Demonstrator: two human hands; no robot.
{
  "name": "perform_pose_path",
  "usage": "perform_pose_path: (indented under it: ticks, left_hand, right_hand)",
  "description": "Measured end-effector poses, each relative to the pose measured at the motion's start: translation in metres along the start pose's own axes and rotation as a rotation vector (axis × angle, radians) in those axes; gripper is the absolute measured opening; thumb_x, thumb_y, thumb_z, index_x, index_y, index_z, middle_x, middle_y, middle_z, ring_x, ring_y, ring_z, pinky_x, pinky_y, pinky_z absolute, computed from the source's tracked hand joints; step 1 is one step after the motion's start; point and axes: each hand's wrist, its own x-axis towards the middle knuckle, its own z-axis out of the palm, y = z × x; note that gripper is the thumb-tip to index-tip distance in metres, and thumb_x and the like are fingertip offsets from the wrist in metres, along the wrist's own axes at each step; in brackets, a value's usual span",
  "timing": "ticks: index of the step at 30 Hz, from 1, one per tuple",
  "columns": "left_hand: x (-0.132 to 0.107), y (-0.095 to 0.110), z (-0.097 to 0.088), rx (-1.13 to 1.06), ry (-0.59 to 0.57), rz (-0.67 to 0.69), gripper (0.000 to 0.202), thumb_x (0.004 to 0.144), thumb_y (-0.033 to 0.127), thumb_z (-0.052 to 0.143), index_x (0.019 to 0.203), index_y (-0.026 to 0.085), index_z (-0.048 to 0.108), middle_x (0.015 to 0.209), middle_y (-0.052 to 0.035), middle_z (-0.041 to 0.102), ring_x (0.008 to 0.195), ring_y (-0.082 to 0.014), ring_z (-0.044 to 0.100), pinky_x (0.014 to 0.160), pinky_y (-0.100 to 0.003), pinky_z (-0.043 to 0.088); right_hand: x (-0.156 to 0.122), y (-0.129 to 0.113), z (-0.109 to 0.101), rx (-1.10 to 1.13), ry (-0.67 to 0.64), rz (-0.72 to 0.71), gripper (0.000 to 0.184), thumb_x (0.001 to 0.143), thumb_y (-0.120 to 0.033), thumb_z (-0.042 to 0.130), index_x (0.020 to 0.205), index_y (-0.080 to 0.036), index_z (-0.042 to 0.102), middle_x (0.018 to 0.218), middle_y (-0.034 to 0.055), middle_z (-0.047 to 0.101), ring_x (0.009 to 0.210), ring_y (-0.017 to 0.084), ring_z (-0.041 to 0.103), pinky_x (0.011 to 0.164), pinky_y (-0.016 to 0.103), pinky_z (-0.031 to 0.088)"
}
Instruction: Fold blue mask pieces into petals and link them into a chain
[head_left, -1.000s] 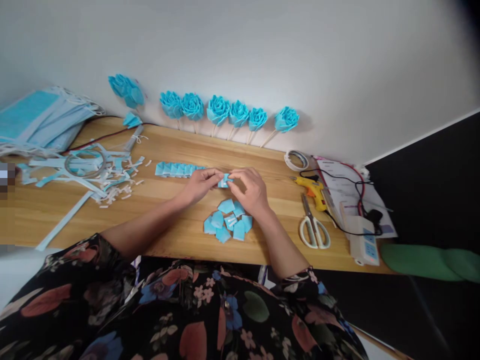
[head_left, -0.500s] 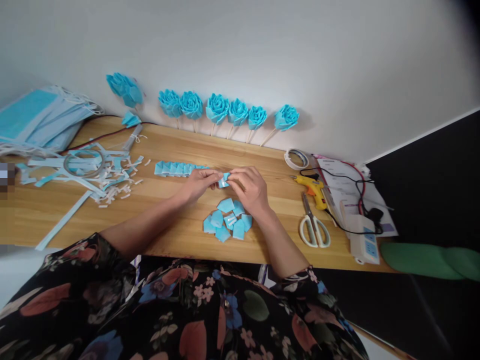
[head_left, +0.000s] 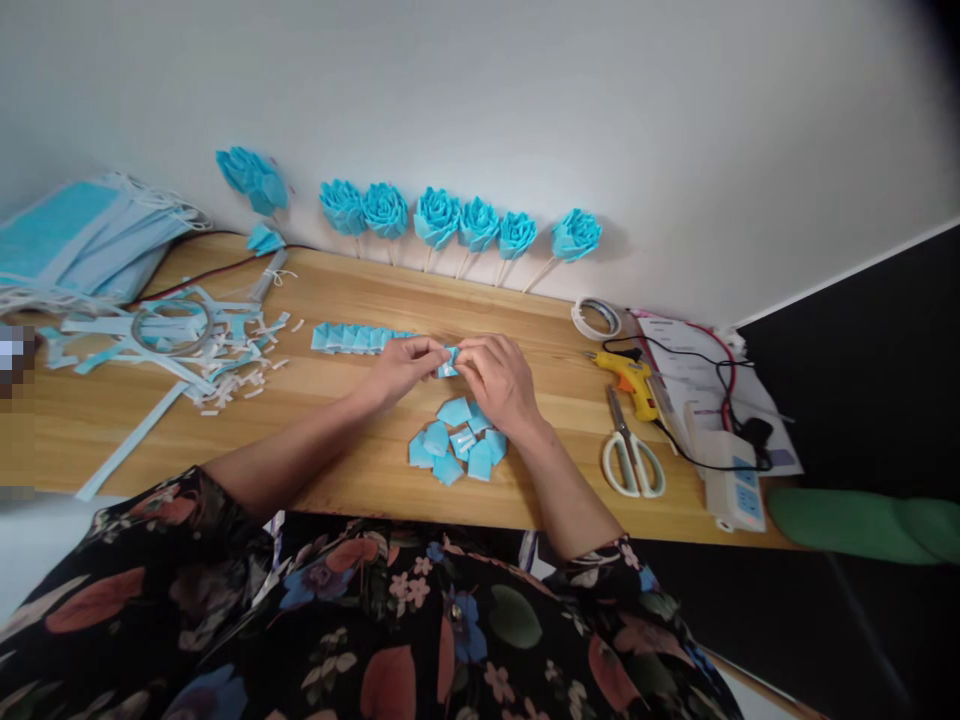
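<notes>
Between my two hands is a small folded blue petal piece (head_left: 448, 368) with a white strip on it. My left hand (head_left: 405, 368) pinches its left side, and my right hand (head_left: 496, 375) pinches its right side. Just below lies a loose pile of folded blue petal pieces (head_left: 454, 442), one of them showing white tape-like strips. Behind my left hand a row of overlapping folded blue pieces (head_left: 352, 338) lies on the wooden table (head_left: 337, 290); its right end is hidden by my fingers.
Several blue flowers on sticks (head_left: 437, 218) lean against the wall. At left are stacked face masks (head_left: 90, 240) and cut scraps (head_left: 225, 375). Rightward lie a tape roll (head_left: 596, 318), a yellow glue gun (head_left: 630, 375), scissors (head_left: 632, 455), papers (head_left: 675, 350) and a power strip (head_left: 731, 485).
Both hands stay in nearly the same place, still pinching the petal piece, with only small finger shifts. The whole view has drifted slightly.
</notes>
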Motion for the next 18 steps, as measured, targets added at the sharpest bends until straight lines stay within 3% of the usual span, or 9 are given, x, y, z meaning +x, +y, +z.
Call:
perform_pose_path:
  ticks: [8,13,18]
  left_hand:
    - [-0.0004,-0.0002,-0.0006,0.035,0.0,0.008,0.036,0.068,0.05,0.071,0.064,0.016,0.062,0.059,0.0015,0.056,0.055,-0.0092,0.047,0.054,-0.023,0.038]
    - [0.0003,0.0015,-0.0011,0.114,-0.038,0.081,0.036,0.073,0.051,0.068,0.065,0.016,0.062,0.061,0.0008,0.058,0.058,-0.0098,0.047,0.057,-0.024,0.039]
    - [0.0032,-0.0036,-0.0015,0.109,-0.028,0.025,0.035,0.074,0.051,0.064,0.067,0.016,0.063,0.058,0.0009,0.057,0.056,-0.0106,0.048,0.056,-0.024,0.038]
  right_hand:
    - [-0.0006,0.0017,0.0032,0.045,0.023,-0.018,0.022,0.101,-0.03,0.046,0.09,-0.024,0.063,0.112,0.0048,0.074,0.112,0.022,0.06,0.099,0.04,0.042]
    - [-0.0025,0.0035,0.005,0.079,0.043,-0.004,0.015,0.099,-0.028,0.049,0.091,-0.023,0.061,0.107,0.0059,0.073,0.104,0.022,0.064,0.092,0.038,0.044]
    - [-0.0036,0.0059,0.0061,0.123,0.061,0.017,0.013,0.098,-0.027,0.05,0.091,-0.023,0.061,0.103,0.0058,0.073,0.098,0.021,0.065,0.089,0.037,0.045]
